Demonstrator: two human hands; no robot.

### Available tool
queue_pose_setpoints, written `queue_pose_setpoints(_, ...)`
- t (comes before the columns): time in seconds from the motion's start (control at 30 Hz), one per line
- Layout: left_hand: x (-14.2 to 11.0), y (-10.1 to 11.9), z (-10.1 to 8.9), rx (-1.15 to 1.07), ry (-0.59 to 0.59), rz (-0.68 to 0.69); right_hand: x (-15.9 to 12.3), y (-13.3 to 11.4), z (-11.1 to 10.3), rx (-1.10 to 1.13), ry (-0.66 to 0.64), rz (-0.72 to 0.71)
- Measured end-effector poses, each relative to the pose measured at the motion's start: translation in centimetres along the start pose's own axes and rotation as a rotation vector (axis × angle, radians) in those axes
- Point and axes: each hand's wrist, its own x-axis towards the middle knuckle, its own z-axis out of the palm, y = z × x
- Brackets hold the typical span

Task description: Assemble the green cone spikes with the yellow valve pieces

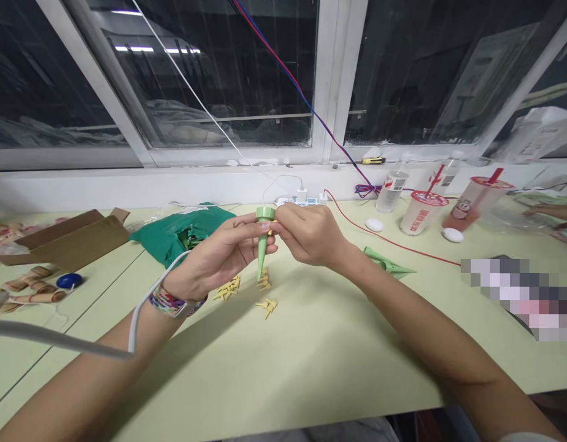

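Observation:
My left hand (223,252) grips a pale green plastic spike (262,245), which points down and has a wider round cap (265,213) on top. My right hand (308,233) pinches a small yellow plastic piece (270,232) at the spike's upper end, and its fingers hide most of that piece. Below the hands, loose yellow pieces (228,288) lie in small heaps on the pale green table (311,344). Two more green spikes (387,264) lie to the right of my right hand.
A cardboard box lid (67,239) and a green bag (185,232) stand left, beside a blue oval object (69,281). Plastic cups (420,212), a power strip (302,199) and a red wire (394,242) lie ahead. Another person's hand (548,212) enters at right.

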Motion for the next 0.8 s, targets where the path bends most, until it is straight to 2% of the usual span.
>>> queue_pose_setpoints(0.1,-0.2,-0.1,0.0,-0.133,-0.107,-0.101,-0.4,-0.4,0.7,0.093,0.046,0.083)
queue_pose_setpoints(0.13,-0.2,-0.2,0.1,-0.136,-0.097,-0.080,-0.5,-0.6,1.1,0.138,0.070,0.121)
queue_pose_setpoints(0.3,-0.6,-0.6,0.6,0.125,0.086,0.194,-0.9,-1.5,3.0,0.557,0.173,0.395)
queue_pose_setpoints(0.4,-0.7,-0.9,0.7,0.311,0.194,0.337,-0.8,-1.6,3.9,0.901,0.130,0.588)
queue_pose_setpoints(0.5,-0.6,-0.7,0.6,0.361,0.194,0.375,-0.6,-1.4,4.2,1.109,0.071,0.659)
queue_pose_setpoints(0.57,-0.5,-0.3,0.5,0.340,0.141,0.335,-0.5,-1.3,3.9,1.085,0.090,0.652)
queue_pose_setpoints(0.67,-0.4,0.2,0.3,0.290,0.079,0.256,-0.5,-1.3,3.3,0.928,0.157,0.617)
queue_pose_setpoints(0.8,-0.3,-0.1,0.3,0.201,0.106,0.241,-0.7,-1.2,2.7,0.743,0.207,0.564)
